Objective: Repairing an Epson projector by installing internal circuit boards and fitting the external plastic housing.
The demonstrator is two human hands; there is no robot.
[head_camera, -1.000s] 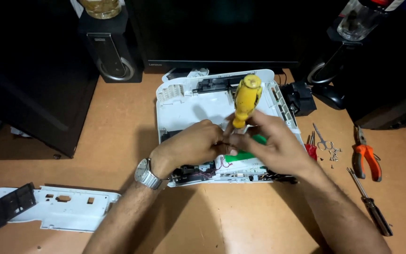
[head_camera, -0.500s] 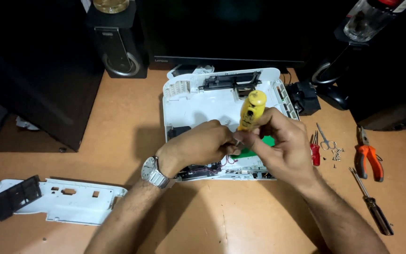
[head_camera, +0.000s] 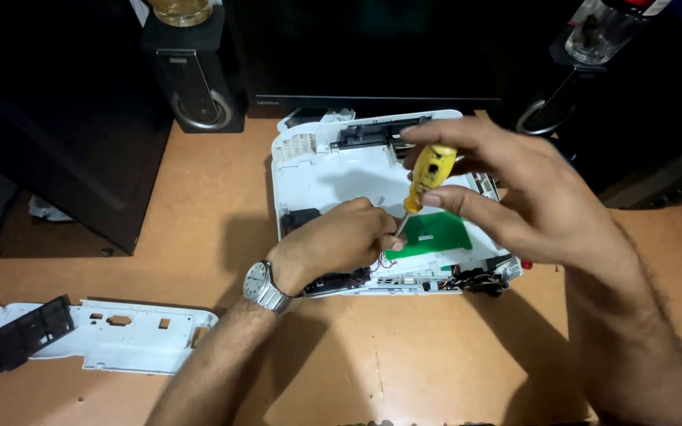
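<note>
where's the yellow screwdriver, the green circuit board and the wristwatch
yellow screwdriver [head_camera: 429, 173], head view, on the yellow handle
green circuit board [head_camera: 436, 234], head view, on its bare middle
wristwatch [head_camera: 257, 281], head view, on the dial

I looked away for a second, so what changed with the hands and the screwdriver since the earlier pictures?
The right hand has shifted its grip toward the top of the yellow screwdriver, fingers spread. The left hand stays on the white opened device by the screwdriver tip. The detached white panel has not moved.
</note>
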